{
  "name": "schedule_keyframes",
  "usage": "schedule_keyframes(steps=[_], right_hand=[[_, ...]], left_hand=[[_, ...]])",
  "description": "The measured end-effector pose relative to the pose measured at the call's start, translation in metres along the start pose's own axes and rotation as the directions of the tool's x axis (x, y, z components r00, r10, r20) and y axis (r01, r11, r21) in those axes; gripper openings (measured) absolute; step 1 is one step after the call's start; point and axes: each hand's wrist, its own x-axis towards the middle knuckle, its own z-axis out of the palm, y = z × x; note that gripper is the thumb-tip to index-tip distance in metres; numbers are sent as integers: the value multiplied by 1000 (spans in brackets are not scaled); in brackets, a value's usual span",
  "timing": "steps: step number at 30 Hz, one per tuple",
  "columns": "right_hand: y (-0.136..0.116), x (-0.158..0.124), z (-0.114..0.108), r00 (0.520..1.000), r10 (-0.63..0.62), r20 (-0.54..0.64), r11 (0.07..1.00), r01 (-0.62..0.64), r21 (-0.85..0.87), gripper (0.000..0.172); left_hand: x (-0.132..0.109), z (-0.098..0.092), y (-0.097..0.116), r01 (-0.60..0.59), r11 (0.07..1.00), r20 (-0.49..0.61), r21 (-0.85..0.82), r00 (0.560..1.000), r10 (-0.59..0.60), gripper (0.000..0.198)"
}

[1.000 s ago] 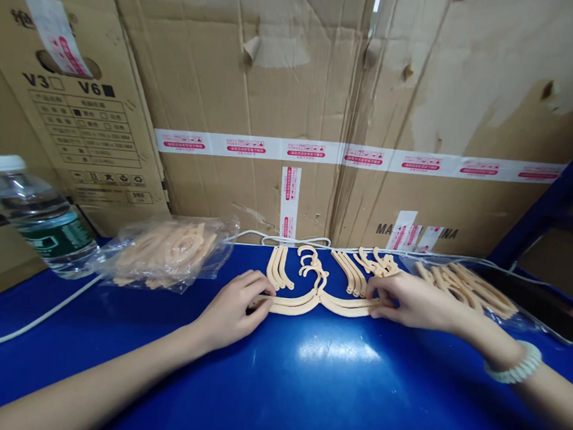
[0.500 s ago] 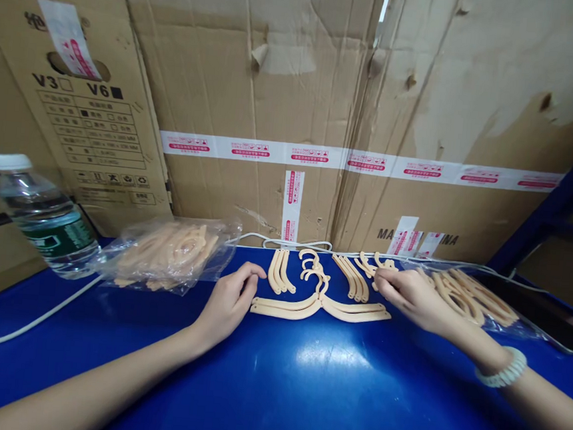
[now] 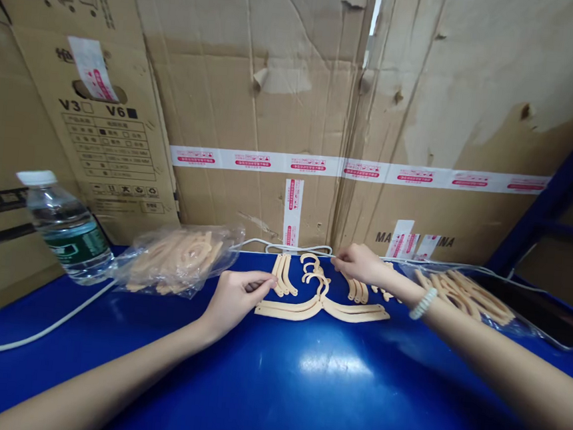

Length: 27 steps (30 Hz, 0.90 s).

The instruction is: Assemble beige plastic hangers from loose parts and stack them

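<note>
Head view: on the glossy blue table (image 3: 250, 399), three curved cream plastic strips (image 3: 286, 276) lie at two o'clock from the nearer left hand (image 3: 241, 301), long axis eleven to five. Its thumb and fingertips meet beside them; whether they pinch one is unclear. At three o'clock lie nested cream plastic hangers (image 3: 320, 304). The curled right hand (image 3: 359, 263) hides the upper ends of similar cream strips (image 3: 357, 291); its grip cannot be told.
</note>
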Motion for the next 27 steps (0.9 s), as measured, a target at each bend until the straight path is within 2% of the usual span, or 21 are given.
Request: schedule_keyframes(steps=[3,7,12,20,24,27], right_hand=[[-8,22,6,990,95,105,995,-95,-5,28],[-16,40,18,955,194,223,980,-201,8,30],[-17,54,28,908,288,304,946,-319,58,30],[-12,51,23,898,359,256,861,-424,282,33],[-13,41,9,915,352,199,786,-404,467,33],[-14,26,-2,930,330,165,698,-358,621,29]], left_hand=[[1,-2,2,-12,1000,1,2,1000,12,23],[2,-5,6,-36,999,-10,16,999,37,23],[5,-8,5,-76,992,-35,102,996,80,18],[6,-3,-3,-146,960,56,241,989,137,15],[8,-1,-9,-198,927,124,319,978,166,19],[13,-3,-16,-220,899,188,379,969,158,22]])
